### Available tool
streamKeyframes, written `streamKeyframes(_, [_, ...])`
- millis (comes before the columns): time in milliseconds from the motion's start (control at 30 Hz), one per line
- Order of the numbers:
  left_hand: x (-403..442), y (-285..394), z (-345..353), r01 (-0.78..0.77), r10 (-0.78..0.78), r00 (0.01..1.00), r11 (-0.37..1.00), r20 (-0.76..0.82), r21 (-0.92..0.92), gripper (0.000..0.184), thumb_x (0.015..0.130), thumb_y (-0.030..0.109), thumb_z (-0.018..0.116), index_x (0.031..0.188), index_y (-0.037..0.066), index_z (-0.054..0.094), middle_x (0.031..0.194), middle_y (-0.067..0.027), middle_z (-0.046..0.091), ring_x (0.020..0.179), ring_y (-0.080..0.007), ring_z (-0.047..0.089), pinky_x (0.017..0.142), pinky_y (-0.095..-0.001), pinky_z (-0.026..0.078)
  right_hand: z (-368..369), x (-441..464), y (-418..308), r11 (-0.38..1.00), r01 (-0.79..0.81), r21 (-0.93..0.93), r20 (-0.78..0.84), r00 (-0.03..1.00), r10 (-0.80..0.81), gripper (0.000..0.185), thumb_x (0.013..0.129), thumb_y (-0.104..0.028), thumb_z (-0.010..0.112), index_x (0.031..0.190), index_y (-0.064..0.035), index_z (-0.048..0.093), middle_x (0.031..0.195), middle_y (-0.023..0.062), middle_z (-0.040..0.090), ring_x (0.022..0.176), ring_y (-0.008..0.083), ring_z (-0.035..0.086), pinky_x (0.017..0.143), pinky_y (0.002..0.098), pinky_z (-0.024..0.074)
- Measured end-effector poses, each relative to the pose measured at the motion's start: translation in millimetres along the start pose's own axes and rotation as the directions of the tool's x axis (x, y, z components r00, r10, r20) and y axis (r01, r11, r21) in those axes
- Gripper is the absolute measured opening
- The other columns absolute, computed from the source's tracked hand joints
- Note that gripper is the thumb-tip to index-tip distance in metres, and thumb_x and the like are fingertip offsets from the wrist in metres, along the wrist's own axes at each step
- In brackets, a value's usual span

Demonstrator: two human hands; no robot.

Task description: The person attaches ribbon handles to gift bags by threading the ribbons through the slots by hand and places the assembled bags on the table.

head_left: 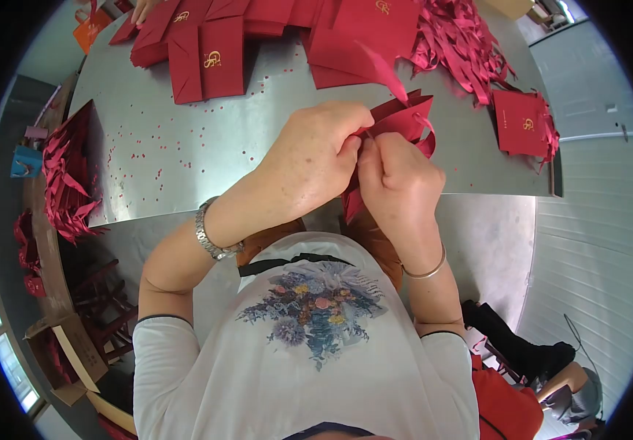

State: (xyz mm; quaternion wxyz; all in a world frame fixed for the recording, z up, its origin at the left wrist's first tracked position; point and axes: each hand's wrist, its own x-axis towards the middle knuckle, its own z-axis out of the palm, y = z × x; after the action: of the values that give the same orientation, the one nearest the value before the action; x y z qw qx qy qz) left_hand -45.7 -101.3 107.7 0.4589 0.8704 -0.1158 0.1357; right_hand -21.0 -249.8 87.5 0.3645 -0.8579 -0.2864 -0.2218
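Note:
My left hand [324, 147] and my right hand [402, 172] meet close together over the front edge of the table, both with fingers closed in a pinch. Between and behind them is a red paper gift bag [410, 117], tilted, with its mouth spread and a ribbon handle [428, 139] looping out on the right. Both hands grip at the near side of this bag. Whatever lies right between the fingertips, perhaps ribbon, is mostly hidden by the knuckles.
Flat red bags with gold print [221, 62] are piled along the far side. A heap of red ribbons [457, 48] lies at the back right. Ribboned bags stand at the right [520, 121] and left edges. Red paper dots speckle the metal table [243, 139]. Another person's hand [142, 11] shows far left.

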Motion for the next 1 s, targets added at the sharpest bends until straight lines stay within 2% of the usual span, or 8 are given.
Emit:
streamKeyframes(100, [0, -7, 2, 0.016, -0.017, 1.000, 1.000, 0.024, 0.019, 0.016, 0.084, -0.004, 0.058, 0.100, -0.002, 0.059, 0.087, -0.0159, 0.065, 0.075, -0.0209, 0.065, 0.066, -0.0301, 0.050, 1, 2, 4, 0.982, 0.070, -0.176, 0.074, 0.996, -0.058, 0.017, 0.083, -0.009, 0.063, 0.068, -0.0045, 0.057, 0.060, 0.0104, 0.057, 0.050, 0.0215, 0.057, 0.046, 0.0333, 0.0433])
streamKeyframes(133, [-2, -8, 3, 0.071, -0.071, 0.997, 0.997, 0.017, 0.000, 0.016, 0.085, -0.004, 0.058, 0.101, -0.003, 0.059, 0.087, -0.0158, 0.066, 0.075, -0.0195, 0.064, 0.066, -0.0298, 0.050, 2, 4, 7, 0.966, -0.222, 0.130, 0.183, 0.963, 0.197, 0.015, 0.084, -0.009, 0.063, 0.070, -0.0028, 0.058, 0.061, 0.0109, 0.058, 0.050, 0.0175, 0.055, 0.048, 0.0320, 0.0436])
streamKeyframes(200, [-6, -11, 6, 0.123, -0.123, 0.992, 0.992, 0.012, -0.017, 0.016, 0.085, -0.003, 0.058, 0.102, -0.003, 0.059, 0.087, -0.0157, 0.066, 0.075, -0.0182, 0.064, 0.066, -0.0294, 0.050, -5, 11, 8, 0.464, -0.751, 0.470, 0.571, 0.659, 0.489, 0.012, 0.084, -0.009, 0.062, 0.078, 0.0017, 0.062, 0.061, 0.0137, 0.057, 0.055, 0.0108, 0.054, 0.052, 0.0292, 0.0435])
streamKeyframes(333, [-7, -14, 8, 0.227, -0.226, 0.974, 0.970, 0.020, -0.089, 0.016, 0.086, -0.001, 0.060, 0.102, -0.003, 0.060, 0.085, -0.0109, 0.066, 0.074, -0.0117, 0.060, 0.064, -0.0264, 0.049, 11, -5, 10, 0.859, -0.368, 0.355, 0.235, 0.925, 0.299, 0.011, 0.083, -0.004, 0.065, 0.075, 0.0005, 0.059, 0.061, 0.0137, 0.056, 0.052, 0.0194, 0.055, 0.050, 0.0318, 0.0438])
streamKeyframes(433, [-7, -18, 5, 0.331, -0.323, 0.944, 0.923, 0.073, -0.195, 0.014, 0.086, -0.001, 0.061, 0.101, -0.003, 0.061, 0.084, -0.0068, 0.065, 0.075, -0.0091, 0.058, 0.066, -0.0249, 0.047, 11, -7, 17, 0.895, -0.219, 0.388, 0.176, 0.971, 0.161, 0.012, 0.082, -0.003, 0.065, 0.074, -0.0003, 0.057, 0.062, 0.0129, 0.055, 0.050, 0.0217, 0.054, 0.049, 0.0322, 0.0438])
streamKeyframes(800, [3, -22, -8, 0.474, -0.418, 0.864, 0.863, 0.282, -0.175, 0.018, 0.085, 0.009, 0.064, 0.098, -0.004, 0.064, 0.082, -0.0124, 0.065, 0.076, -0.0152, 0.061, 0.071, -0.0295, 0.049, 5, -15, 17, 0.804, -0.337, 0.490, 0.226, 0.940, 0.256, 0.011, 0.083, 0.000, 0.065, 0.075, -0.0002, 0.057, 0.061, 0.0062, 0.055, 0.052, 0.0097, 0.050, 0.049, 0.0263, 0.0411])
streamKeyframes(900, [2, -26, -7, 0.455, -0.354, 0.879, 0.823, 0.320, -0.339, 0.018, 0.084, 0.007, 0.064, 0.099, -0.004, 0.064, 0.082, -0.0091, 0.064, 0.077, -0.0123, 0.058, 0.071, -0.0266, 0.047, -7, -10, 15, 0.553, -0.531, 0.642, 0.416, 0.847, 0.330, 0.012, 0.086, 0.001, 0.062, 0.075, 0.0004, 0.057, 0.063, -0.0041, 0.052, 0.058, 0.0016, 0.045, 0.051, 0.0206, 0.0369])
streamKeyframes(1000, [2, -23, -6, 0.545, -0.370, 0.838, 0.603, 0.402, -0.583, 0.018, 0.084, 0.006, 0.064, 0.098, -0.005, 0.065, 0.085, -0.0070, 0.065, 0.079, -0.0108, 0.058, 0.072, -0.0257, 0.047, -10, -10, 20, 0.584, -0.496, 0.643, 0.411, 0.866, 0.284, 0.012, 0.086, 0.002, 0.062, 0.075, -0.0002, 0.057, 0.064, -0.0041, 0.052, 0.058, 0.0018, 0.045, 0.051, 0.0200, 0.0371])
